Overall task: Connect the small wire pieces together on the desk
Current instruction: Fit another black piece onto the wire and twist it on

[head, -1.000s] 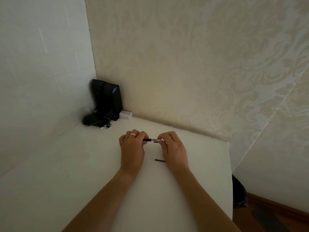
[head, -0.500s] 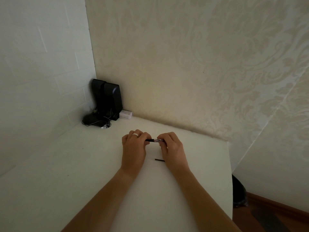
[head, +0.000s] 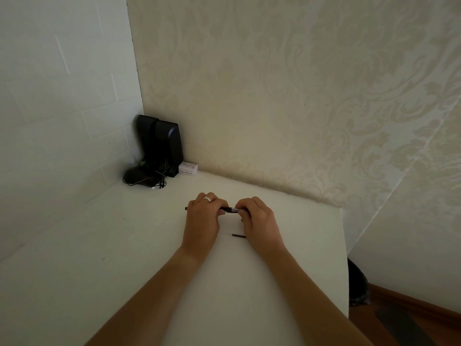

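Both hands sit near the far edge of the desk [head: 287, 245], toward its right side. Your left hand [head: 203, 218] is closed on a black wire piece [head: 225, 209]; its tail shows past the knuckles on the left. Your right hand [head: 259, 218] is curled around the mating piece [head: 237, 210], a short pale bit just visible at the fingertips. The two ends meet in the gap between your hands; whether they are fully joined is too small to tell.

Judgement: the step in hand is seating this joint. Keep both pieces in one straight line and push along that line only; any bend at the joint probably skews it. Pinch close to the ends so the wire does not buckle. Rest your wrists on the desk for steadiness. Check with a light pull before letting go.

A spare wire piece [head: 239, 236] lies on the desk just beside your right hand, nearer you. Likely next. Avoid sweeping it off with your palm.
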Tool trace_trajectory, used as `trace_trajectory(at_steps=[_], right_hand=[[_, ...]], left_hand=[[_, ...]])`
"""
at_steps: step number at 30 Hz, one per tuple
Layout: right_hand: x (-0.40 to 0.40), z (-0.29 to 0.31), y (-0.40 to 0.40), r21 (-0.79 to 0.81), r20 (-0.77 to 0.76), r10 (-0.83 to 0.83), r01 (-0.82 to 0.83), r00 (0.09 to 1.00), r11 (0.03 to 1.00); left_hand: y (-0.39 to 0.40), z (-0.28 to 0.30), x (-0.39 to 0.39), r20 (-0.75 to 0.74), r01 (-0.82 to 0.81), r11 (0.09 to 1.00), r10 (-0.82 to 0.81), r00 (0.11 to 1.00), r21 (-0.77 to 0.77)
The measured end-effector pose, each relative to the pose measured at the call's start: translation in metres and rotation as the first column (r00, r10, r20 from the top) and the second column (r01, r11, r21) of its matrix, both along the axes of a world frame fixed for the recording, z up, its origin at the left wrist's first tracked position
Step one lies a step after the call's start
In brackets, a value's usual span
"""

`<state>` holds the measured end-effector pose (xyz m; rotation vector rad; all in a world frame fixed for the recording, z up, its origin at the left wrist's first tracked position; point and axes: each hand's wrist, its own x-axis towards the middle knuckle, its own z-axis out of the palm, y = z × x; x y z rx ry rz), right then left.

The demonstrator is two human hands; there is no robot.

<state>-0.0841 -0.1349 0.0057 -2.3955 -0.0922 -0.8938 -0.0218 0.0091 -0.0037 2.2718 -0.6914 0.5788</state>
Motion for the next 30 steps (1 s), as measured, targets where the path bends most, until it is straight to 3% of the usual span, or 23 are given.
trace_trajectory(at_steps=[9,19,24,30], right_hand=[[-0.001,-0.002,0.000,-0.010,-0.004,0.008,-0.008,1.000,1.000],[0.004,-0.008,-0.001,-0.130,0.020,-0.149,0.150,0.989,0.980],[0.009,-0.013,-0.009,-0.015,-0.085,-0.237,0.236,0.968,0.972],[0.011,-0.018,-0.011,-0.026,-0.192,-0.282,0.282,0.940,0.959]], left_hand=[[0.000,-0.001,0.001,-0.004,0.050,0.999,-0.050,0.999,0.007],[-0.003,-0.003,0.002,0.018,0.043,0.999,-0.043,0.999,0.004],[-0.001,-0.005,0.004,-0.010,-0.096,0.995,0.096,0.995,0.016],[0.001,-0.009,0.004,-0.019,-0.210,0.977,0.211,0.977,0.028]])
